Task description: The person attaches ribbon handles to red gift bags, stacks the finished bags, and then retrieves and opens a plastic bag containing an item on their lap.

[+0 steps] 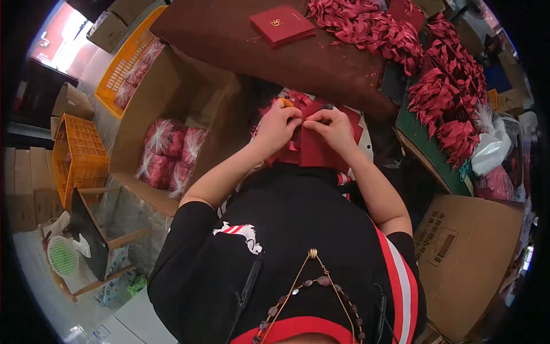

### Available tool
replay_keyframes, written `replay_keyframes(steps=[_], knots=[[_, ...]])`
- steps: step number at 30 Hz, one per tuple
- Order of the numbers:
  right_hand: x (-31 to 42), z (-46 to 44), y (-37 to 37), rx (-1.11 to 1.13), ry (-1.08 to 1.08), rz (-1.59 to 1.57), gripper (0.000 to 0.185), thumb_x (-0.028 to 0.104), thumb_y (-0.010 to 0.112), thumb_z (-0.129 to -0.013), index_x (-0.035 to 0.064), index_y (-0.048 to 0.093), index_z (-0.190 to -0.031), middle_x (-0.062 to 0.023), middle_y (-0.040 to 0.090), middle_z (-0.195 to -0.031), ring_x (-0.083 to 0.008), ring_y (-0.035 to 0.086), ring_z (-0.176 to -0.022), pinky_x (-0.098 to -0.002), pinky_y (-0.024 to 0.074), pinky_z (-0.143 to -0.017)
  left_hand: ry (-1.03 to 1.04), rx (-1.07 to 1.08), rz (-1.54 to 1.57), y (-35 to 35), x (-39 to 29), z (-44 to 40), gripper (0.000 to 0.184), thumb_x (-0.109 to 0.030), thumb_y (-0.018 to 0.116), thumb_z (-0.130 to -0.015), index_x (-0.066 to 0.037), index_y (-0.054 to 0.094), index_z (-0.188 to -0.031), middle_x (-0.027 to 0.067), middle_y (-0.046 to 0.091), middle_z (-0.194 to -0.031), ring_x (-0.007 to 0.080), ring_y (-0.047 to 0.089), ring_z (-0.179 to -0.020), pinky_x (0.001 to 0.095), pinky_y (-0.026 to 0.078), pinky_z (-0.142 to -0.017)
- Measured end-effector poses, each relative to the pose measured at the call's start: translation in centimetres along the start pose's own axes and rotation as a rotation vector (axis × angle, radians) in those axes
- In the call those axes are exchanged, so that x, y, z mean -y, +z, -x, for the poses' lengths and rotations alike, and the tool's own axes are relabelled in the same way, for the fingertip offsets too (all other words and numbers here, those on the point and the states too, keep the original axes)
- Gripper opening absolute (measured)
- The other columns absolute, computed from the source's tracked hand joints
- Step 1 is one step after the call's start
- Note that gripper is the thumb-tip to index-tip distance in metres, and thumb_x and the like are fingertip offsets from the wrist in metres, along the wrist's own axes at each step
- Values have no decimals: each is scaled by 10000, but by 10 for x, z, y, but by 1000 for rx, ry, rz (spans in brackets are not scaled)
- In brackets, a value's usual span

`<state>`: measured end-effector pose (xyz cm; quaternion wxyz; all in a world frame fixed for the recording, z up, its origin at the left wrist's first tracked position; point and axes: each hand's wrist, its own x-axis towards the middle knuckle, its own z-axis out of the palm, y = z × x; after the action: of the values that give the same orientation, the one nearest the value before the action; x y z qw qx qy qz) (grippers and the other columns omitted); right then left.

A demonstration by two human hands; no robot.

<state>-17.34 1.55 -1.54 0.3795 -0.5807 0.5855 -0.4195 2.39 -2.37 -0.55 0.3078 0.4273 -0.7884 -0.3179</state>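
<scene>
Fingers of the right hand (333,129), in my head view, pinch the red card (322,150) just beyond the black shirt (303,212); I cannot tell whether the left hand (279,125) grips; this piece seems unfinished, the bagged bundles (173,150) done, the loose ribbons (444,100) perhaps left.

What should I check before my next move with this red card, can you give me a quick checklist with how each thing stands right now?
1. Left hand at the red card: ok.
2. Right hand close beside the left, over the card: ok.
3. Secure pinch on whatever is between the fingertips: cannot tell, too small and partly hidden.
4. A hand free to pick up something else: not ok, both are busy at the card.
5. Gold-marked red cards in sight, on the brown cover ahead: ok.
6. Red ribbons in sight at the right: ok.
</scene>
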Motion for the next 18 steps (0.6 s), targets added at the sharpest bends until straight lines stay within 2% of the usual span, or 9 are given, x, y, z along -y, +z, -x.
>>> replay_keyframes(steps=[3, 5, 6, 9, 10, 13, 14, 16, 18], knots=[[10, 3, -4, 81, 99, 29, 259, 284, 826, -761, 97, 759, -928, -71, 655, -808, -213, 593, -781, -330, 494, -694, 70, -22, -51, 8, 1, 1, 135, -107, 665, -881, -21, 643, -983, 191, 558, -1000, 380, 600, -924, 441, 499, -781], [40, 7, -7, -112, -160, 372, 340, 325, 804, -792, 131, 724, -1060, -98, 624, -890, -213, 605, -805, -342, 512, -719, 125, -65, -78, 10, 2, 1, 136, -103, 648, -890, -25, 618, -998, 194, 551, -997, 388, 598, -922, 453, 496, -766], [36, 4, -10, -47, -71, 394, 349, 352, 755, -842, 155, 692, -1122, -145, 595, -950, -262, 624, -833, -375, 523, -740, 160, -43, -128, 9, 2, 1, 144, -102, 634, -898, -37, 607, -1023, 193, 551, -996, 388, 600, -908, 457, 495, -752], [6, -5, -13, 17, -207, 433, 283, 344, 711, -881, 144, 696, -1081, -169, 604, -953, -317, 632, -851, -406, 521, -748, 259, 46, -263, 1, 1, -3, 146, -109, 615, -907, -59, 594, -1043, 189, 555, -991, 383, 603, -884, 462, 498, -730], [4, -5, -13, 4, -172, 455, 239, 314, 696, -890, 135, 700, -1048, -177, 607, -942, -349, 633, -868, -423, 514, -753, 321, 110, -346, -4, 2, -5, 138, -116, 610, -909, -68, 592, -1038, 187, 559, -987, 378, 605, -873, 463, 500, -722], [7, -7, -21, -1, -146, 458, 211, 293, 707, -877, 124, 715, -1003, -158, 608, -895, -336, 636, -850, -412, 506, -746, 392, 94, -489, -24, 12, -12, 79, -134, 608, -906, -84, 603, -967, 176, 574, -946, 366, 613, -856, 464, 508, -708], [5, -7, -22, -25, -153, 399, 190, 271, 721, -862, 104, 726, -952, -142, 606, -852, -323, 627, -817, -399, 495, -721, 371, 1, -512, -32, 18, -13, 54, -128, 614, -904, -93, 625, -944, 169, 582, -954, 365, 614, -859, 461, 511, -708], [-2, -6, -26, -35, -123, 381, 188, 263, 725, -859, 96, 728, -944, -136, 605, -844, -309, 620, -794, -392, 489, -707, 250, -42, -512, -54, 20, -17, 52, -131, 632, -896, -100, 640, -936, 164, 588, -976, 368, 613, -871, 462, 514, -715], [0, -4, -27, -44, -58, 363, 199, 253, 736, -851, 78, 736, -947, -120, 598, -820, -272, 600, -745, -378, 477, -676, 233, -81, -548, -64, 27, -17, 79, -125, 660, -880, -102, 642, -953, 148, 587, -981, 367, 605, -887, 451, 510, -736]])
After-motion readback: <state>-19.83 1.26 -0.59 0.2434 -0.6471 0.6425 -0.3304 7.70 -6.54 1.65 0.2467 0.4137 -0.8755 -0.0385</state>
